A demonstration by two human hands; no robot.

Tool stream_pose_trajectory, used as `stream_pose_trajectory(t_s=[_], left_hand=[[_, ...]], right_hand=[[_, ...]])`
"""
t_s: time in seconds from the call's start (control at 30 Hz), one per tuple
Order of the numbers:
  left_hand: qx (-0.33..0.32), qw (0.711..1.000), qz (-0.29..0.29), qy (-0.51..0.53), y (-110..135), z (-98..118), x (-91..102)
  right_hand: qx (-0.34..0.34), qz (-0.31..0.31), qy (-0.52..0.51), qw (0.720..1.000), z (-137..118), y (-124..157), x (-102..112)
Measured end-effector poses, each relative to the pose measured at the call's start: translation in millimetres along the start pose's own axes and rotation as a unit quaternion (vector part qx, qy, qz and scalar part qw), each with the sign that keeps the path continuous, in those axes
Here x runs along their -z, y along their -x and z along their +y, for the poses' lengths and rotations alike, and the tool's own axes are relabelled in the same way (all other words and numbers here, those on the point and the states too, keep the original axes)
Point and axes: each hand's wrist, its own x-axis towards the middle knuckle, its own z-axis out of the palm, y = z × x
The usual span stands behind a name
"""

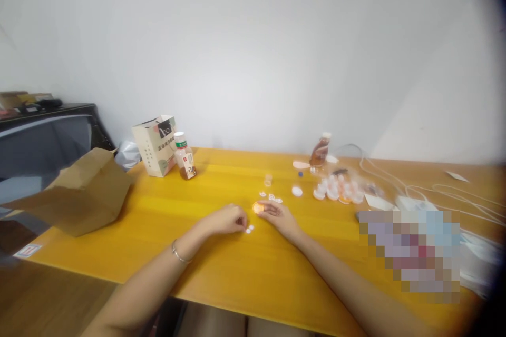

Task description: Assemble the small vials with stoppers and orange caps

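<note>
My right hand (278, 215) grips a small, bright orange round piece (258, 208) between thumb and fingers, a little above the table; its exact kind is too blurred to tell. Close by, my left hand (232, 219), with a bracelet on its wrist, has its fingers curled in at the tabletop. Whether anything sits in those fingers is hidden. Small white discs (250, 229) lie right beside its fingertips. Beyond the right hand are several small white printed pieces (271, 197) and a small clear cup-like container (268, 179).
On the yellow table (221, 274) stand a paper bag (152, 150), a labelled bottle (184, 158) and a brown bottle (320, 151). A brown paper sack (90, 189) is at left. Small capped containers (338, 188), white cables (407, 187) and a pixelated patch lie right.
</note>
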Motion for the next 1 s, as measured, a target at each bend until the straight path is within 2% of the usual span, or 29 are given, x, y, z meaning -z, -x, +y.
stream_pose_trajectory(t_s=[0.1, 0.2, 0.33, 0.53, 0.63, 0.73, 0.87, 1.0], left_hand=[[-0.002, 0.998, 0.027, -0.054, 2, 4, 0.1], [-0.013, 0.997, 0.044, -0.062, 2, 10, -0.5], [-0.029, 0.996, 0.079, -0.007, 0, 16, -7.2], [-0.028, 0.994, 0.084, 0.061, -11, 17, -25.4], [-0.041, 0.994, 0.099, 0.028, -13, 18, -26.1], [-0.060, 0.992, 0.100, -0.049, -12, 19, -22.9], [-0.035, 0.983, 0.094, -0.156, -11, 17, -23.0], [-0.029, 0.975, 0.154, -0.159, -11, 13, -24.9]], right_hand=[[-0.011, 0.000, -0.009, 1.000, -2, 2, 0], [-0.027, 0.000, -0.005, 1.000, -5, 3, 0], [-0.020, 0.012, 0.001, 1.000, -6, 4, 0], [-0.005, 0.008, 0.010, 1.000, -4, 3, 0], [-0.005, 0.013, 0.011, 1.000, -5, 4, 0], [-0.015, 0.017, 0.021, 1.000, -6, 4, -1], [-0.026, 0.019, 0.015, 0.999, -6, 5, -1], [-0.037, 0.019, 0.002, 0.999, -7, 7, 0]])
